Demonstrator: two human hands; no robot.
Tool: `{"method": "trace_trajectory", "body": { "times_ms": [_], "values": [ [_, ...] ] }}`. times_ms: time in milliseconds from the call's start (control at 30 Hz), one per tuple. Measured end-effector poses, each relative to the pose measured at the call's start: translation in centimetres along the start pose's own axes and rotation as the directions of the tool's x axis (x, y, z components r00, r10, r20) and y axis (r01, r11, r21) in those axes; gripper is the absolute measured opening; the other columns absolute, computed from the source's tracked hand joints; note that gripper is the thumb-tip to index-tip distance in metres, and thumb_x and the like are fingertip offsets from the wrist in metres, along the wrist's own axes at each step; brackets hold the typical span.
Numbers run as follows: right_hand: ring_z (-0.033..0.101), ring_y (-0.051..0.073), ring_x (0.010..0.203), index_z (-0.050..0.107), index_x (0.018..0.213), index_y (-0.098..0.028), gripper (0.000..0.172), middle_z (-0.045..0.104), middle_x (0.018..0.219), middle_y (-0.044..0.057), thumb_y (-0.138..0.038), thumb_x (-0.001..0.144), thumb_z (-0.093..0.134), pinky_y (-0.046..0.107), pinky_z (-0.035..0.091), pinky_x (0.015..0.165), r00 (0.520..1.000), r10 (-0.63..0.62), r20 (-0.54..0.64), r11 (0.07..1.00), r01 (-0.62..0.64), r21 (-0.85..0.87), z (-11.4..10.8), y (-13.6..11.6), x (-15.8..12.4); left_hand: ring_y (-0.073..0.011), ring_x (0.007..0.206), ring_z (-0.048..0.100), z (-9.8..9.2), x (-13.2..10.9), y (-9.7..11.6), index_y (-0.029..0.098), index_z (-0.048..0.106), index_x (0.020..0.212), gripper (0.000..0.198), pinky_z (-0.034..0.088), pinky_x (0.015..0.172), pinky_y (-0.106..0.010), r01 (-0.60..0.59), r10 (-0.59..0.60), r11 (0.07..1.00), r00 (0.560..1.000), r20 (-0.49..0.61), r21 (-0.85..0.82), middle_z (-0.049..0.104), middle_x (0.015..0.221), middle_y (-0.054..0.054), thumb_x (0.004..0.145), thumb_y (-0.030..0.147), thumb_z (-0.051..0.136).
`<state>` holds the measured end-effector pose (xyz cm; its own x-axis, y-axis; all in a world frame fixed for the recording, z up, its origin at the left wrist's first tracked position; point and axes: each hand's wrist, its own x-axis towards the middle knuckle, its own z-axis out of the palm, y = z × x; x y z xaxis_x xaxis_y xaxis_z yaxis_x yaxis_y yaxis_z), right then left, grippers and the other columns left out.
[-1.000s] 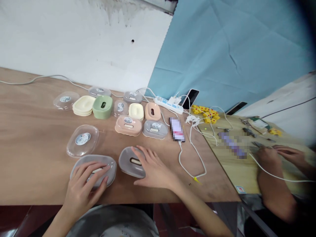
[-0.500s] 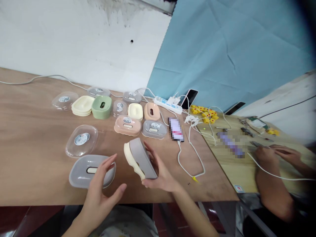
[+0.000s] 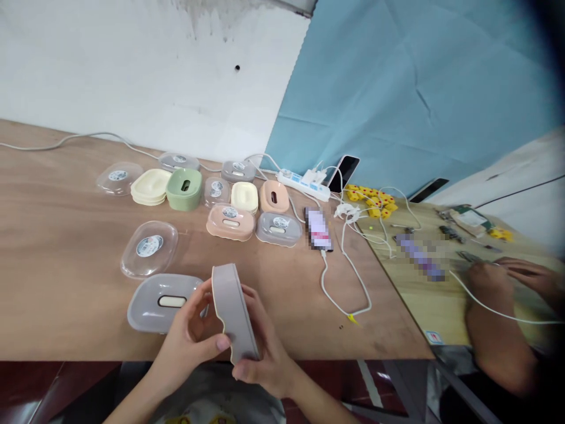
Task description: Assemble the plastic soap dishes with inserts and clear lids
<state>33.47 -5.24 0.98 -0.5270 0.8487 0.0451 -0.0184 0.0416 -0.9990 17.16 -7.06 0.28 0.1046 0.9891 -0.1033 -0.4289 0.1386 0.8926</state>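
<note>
My right hand (image 3: 269, 347) grips a grey plastic soap box (image 3: 233, 312), tilted on its side above the table's front edge. On its other side my left hand (image 3: 194, 324) presses with thumb and fingers, so both hands hold it. A thin cream edge shows along the box's left side. Behind my left hand lies a grey soap box (image 3: 148, 303) with a cream insert (image 3: 172, 301) in its slot; my fingers hide its right end. Just beyond it a clear lid (image 3: 132, 262) with a round label rests flat.
Farther back stand a green box (image 3: 184, 191), cream trays (image 3: 150, 187), peach boxes (image 3: 274, 197) and grey boxes (image 3: 279, 229). At right are a phone (image 3: 318, 227) on a cable and a power strip (image 3: 304, 184). A co-worker's hands (image 3: 494, 280) are at the neighbouring table.
My left hand has moved right and taken hold of the grey box, which my right hand has brought lower and closer, turned more upright. The cream part now shows only as a thin edge.
</note>
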Motion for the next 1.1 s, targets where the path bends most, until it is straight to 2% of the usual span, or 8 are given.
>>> {"method": "trace_trajectory", "body": {
  "times_ms": [167,267,300,367,467,567,833,1100],
  "values": [
    [0.032,0.030,0.132,0.040,0.138,-0.032,0.080,0.029,0.141,0.007,-0.059,0.068,0.070,0.047,0.029,0.109,0.998,-0.054,-0.010,0.999,0.054,0.006,0.8,0.0,-0.4,-0.0331,0.109,0.059,0.4,-0.3,-0.2,0.022,0.046,0.133,0.083,0.054,0.085,-0.039,0.003,-0.004,1.000,1.000,0.014,0.030,0.059,0.124,-0.013,0.063,0.049,0.081],
    [0.032,0.032,0.132,0.043,0.136,-0.035,0.081,0.029,0.141,0.006,-0.047,0.064,0.077,0.047,0.031,0.108,1.000,-0.009,-0.005,0.980,0.008,-0.197,-0.8,-0.4,0.0,-0.0353,0.118,0.054,-1.0,-0.7,0.5,0.026,0.038,0.139,0.083,0.051,0.090,-0.043,-0.076,0.057,0.947,0.996,0.071,0.313,0.052,0.135,-0.014,0.070,0.057,0.072],
    [0.033,0.032,0.131,0.043,0.135,-0.036,0.082,0.031,0.139,0.006,-0.042,0.062,0.079,0.048,0.032,0.107,0.999,0.014,-0.035,0.954,-0.023,-0.297,-1.7,-0.6,0.2,-0.0356,0.123,0.049,-2.0,-0.8,1.0,0.028,0.035,0.141,0.083,0.048,0.095,-0.046,-0.131,0.094,0.862,0.991,0.100,0.490,0.048,0.139,-0.013,0.072,0.057,0.070],
    [0.037,0.032,0.128,0.040,0.136,-0.035,0.085,0.035,0.134,0.008,-0.034,0.061,0.080,0.048,0.034,0.105,0.993,0.026,-0.119,0.871,-0.081,-0.484,-4.1,-0.8,0.9,-0.0358,0.132,0.038,-4.6,-1.0,2.4,0.033,0.026,0.145,0.087,0.035,0.106,-0.054,-0.244,0.158,0.502,0.969,0.189,0.830,0.040,0.146,-0.010,0.073,0.051,0.072],
    [0.042,0.029,0.124,0.030,0.142,-0.033,0.091,0.039,0.132,0.009,-0.029,0.065,0.078,0.048,0.034,0.105,0.997,0.009,-0.078,0.766,-0.057,-0.640,-7.8,-0.3,1.9,-0.0383,0.135,0.032,-8.6,-0.7,4.1,0.028,0.020,0.149,0.095,0.021,0.110,-0.061,-0.399,0.171,-0.103,0.895,0.411,0.911,0.042,0.146,-0.010,0.071,0.046,0.073],
    [0.040,0.029,0.128,0.024,0.145,-0.031,0.097,0.040,0.138,0.009,-0.028,0.064,0.078,0.047,0.033,0.106,0.998,0.058,0.035,0.690,-0.014,-0.724,-10.8,0.7,2.6,-0.0401,0.134,0.033,-10.3,0.2,4.7,0.017,0.031,0.146,0.100,0.015,0.112,-0.058,-0.393,0.105,-0.330,0.889,0.447,0.858,0.045,0.143,-0.015,0.064,0.055,0.074],
    [0.026,0.032,0.139,0.010,0.150,-0.025,0.116,0.028,0.151,0.014,-0.030,0.059,0.082,0.051,0.024,0.111,0.987,0.160,0.030,0.588,-0.071,-0.806,-15.1,1.8,3.4,-0.0398,0.133,0.036,-5.4,5.3,3.2,0.012,0.038,0.142,0.094,0.018,0.111,-0.055,-0.503,-0.176,-0.310,0.865,0.471,0.807,0.040,0.143,-0.023,0.063,0.046,0.076],
    [0.015,0.033,0.143,0.009,0.150,-0.027,0.122,0.022,0.154,0.014,-0.033,0.056,0.086,0.054,0.016,0.114,0.976,0.205,0.068,0.444,-0.031,-0.895,-15.1,0.4,3.3,-0.0395,0.139,0.023,-5.1,9.5,3.5,0.013,0.033,0.144,0.096,0.008,0.114,-0.056,-0.507,-0.009,-0.174,0.858,0.513,0.844,0.032,0.149,-0.020,0.066,0.056,0.070]
  ]
}}
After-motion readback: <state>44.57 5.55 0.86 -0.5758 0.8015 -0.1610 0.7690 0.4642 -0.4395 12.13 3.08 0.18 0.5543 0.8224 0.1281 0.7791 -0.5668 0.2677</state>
